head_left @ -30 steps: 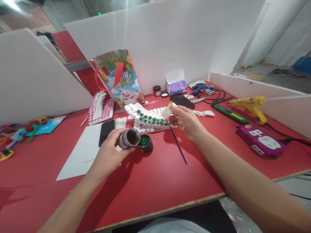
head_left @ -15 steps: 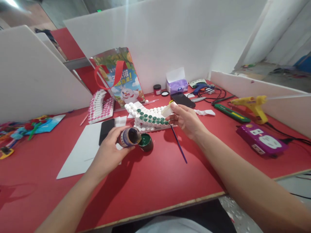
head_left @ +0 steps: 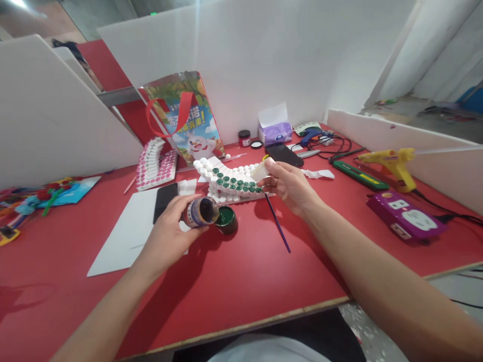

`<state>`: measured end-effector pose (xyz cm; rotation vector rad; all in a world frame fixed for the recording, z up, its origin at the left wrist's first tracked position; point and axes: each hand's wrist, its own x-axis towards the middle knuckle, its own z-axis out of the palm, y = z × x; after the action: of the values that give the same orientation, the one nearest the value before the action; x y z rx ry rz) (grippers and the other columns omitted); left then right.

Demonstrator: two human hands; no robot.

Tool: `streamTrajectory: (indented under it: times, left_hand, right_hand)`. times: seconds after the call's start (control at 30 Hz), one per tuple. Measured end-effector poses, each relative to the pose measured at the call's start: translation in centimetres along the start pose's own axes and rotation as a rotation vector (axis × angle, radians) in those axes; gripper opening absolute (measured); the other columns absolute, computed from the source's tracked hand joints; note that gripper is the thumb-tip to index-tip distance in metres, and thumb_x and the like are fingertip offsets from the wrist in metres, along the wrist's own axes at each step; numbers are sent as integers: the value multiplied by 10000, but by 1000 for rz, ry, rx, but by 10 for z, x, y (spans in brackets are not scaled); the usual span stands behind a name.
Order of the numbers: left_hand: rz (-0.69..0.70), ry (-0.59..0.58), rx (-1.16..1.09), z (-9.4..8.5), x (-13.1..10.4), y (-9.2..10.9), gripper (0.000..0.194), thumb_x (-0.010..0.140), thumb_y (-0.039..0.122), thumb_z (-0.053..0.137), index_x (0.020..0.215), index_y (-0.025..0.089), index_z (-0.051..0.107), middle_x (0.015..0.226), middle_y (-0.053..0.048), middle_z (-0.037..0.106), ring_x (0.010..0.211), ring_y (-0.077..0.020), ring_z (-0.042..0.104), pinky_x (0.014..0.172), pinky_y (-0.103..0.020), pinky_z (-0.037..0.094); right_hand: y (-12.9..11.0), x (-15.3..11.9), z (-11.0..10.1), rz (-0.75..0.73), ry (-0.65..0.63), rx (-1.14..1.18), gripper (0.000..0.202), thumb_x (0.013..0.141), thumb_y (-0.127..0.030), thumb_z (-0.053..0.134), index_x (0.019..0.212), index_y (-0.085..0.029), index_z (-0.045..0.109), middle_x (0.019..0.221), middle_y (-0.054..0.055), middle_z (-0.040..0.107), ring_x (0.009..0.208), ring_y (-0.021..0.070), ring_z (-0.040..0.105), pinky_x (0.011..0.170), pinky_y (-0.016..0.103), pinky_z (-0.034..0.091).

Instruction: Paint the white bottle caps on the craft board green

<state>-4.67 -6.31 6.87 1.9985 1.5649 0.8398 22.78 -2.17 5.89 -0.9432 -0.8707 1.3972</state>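
Little has been shifted: the tilted jar (head_left: 194, 212) is still clasped by the left hand (head_left: 169, 225), just left of the paint pot (head_left: 228, 230), suggesting a steady pause. A pale piece (head_left: 259, 172) is pinched by the right hand (head_left: 290, 186).

The worktop (head_left: 241, 274) was red. The white model (head_left: 236, 183) bore rows of dark green dots, and the paint (head_left: 226, 215) in the pot (head_left: 231, 228) was deep green. The jar (head_left: 198, 212) left of it wore a blue-and-white label (head_left: 193, 215). The brush (head_left: 277, 223) was purple-blue; the far-left dotted piece (head_left: 145, 172), white and pink; the glue gun (head_left: 396, 160) at right, yellow.
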Motion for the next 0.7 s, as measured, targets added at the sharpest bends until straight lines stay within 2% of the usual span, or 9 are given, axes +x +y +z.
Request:
streamTrajectory:
  times: [0.23,0.7]
  left_hand:
    - [-2,-6,15,-1,1,0,569,727,477,762,1233,253,632,1308,-71,634,1220,-307,606,1092,-456,448]
    - [39,-8,46,-1,3,-1,555,747,483,747,1236,247,628,1323,-86,629,1227,-317,606,1085,-465,455]
  right_hand:
    - [-1,-1,1,-2,1,-15,477,616,-600,917,772,-219,677,873,40,739,679,147,652,615,269,516]
    - [-3,-2,2,8,7,-2,474,612,-571,915,780,-195,680,855,33,738,663,126,651,606,233,502]
